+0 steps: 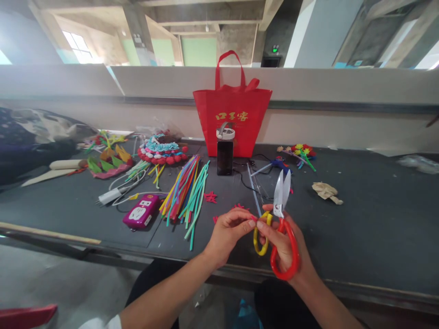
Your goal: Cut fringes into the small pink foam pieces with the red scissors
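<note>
My left hand [222,235] is closed in a pinch on a small pinkish-red piece [254,218]; its exact kind is too small to make out. The thumb and fingertips of my right hand [286,246] meet it from the other side. Scissors [281,196] with one red and one yellow handle hang on my right hand, their blades pointing up and slightly apart. Beyond my left hand lies a red star-shaped piece [210,197], and more red bits are partly hidden by my fingers. A bundle of coloured strips [180,189] lies to the left.
A phone [225,157] stands against a white-lidded bottle [225,132] before a red bag [233,123]. A purple box [141,212], a white charger [109,196] and pompom crafts [163,151] are on the left. Crumpled brown paper [325,191] and small flowers [302,153] lie right.
</note>
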The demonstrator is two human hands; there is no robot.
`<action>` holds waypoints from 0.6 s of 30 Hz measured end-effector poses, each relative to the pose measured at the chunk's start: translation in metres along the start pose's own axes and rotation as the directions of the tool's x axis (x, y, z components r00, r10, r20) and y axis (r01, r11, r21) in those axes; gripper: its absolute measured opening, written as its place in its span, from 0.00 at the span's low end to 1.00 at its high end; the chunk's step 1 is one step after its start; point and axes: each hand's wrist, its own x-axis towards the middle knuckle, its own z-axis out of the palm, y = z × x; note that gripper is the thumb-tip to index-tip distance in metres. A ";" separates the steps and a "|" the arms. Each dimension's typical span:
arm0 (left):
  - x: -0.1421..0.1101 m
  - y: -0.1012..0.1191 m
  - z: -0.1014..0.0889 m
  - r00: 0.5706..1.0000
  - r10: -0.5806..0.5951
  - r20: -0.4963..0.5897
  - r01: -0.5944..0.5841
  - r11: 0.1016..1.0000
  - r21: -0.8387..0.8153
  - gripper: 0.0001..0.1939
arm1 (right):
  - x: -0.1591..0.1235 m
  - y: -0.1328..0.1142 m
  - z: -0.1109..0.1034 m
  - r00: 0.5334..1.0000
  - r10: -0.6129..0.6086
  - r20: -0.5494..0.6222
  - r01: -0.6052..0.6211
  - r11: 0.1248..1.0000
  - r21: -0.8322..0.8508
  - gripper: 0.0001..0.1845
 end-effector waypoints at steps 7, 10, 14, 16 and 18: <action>0.000 0.002 -0.001 1.000 -0.019 0.000 0.019 1.000 -0.010 0.08 | -0.002 -0.007 -0.003 0.996 -0.079 0.042 0.089 0.940 -0.331 0.24; 0.002 0.004 -0.004 0.999 -0.039 -0.012 0.039 0.999 -0.010 0.10 | 0.001 -0.009 -0.011 0.967 -0.217 0.132 0.252 0.753 -0.608 0.20; 0.005 0.009 -0.011 0.998 -0.055 0.008 0.055 0.999 -0.003 0.12 | 0.004 -0.003 -0.022 0.885 -0.330 0.328 0.455 0.465 -0.760 0.19; 0.005 0.011 -0.013 0.999 -0.045 0.001 0.045 0.999 0.004 0.14 | 0.004 0.001 -0.026 0.862 -0.322 0.392 0.498 0.390 -0.775 0.21; 0.005 0.012 -0.014 0.999 -0.036 -0.007 0.036 0.999 0.002 0.14 | 0.004 0.003 -0.029 0.852 -0.305 0.425 0.515 0.341 -0.787 0.23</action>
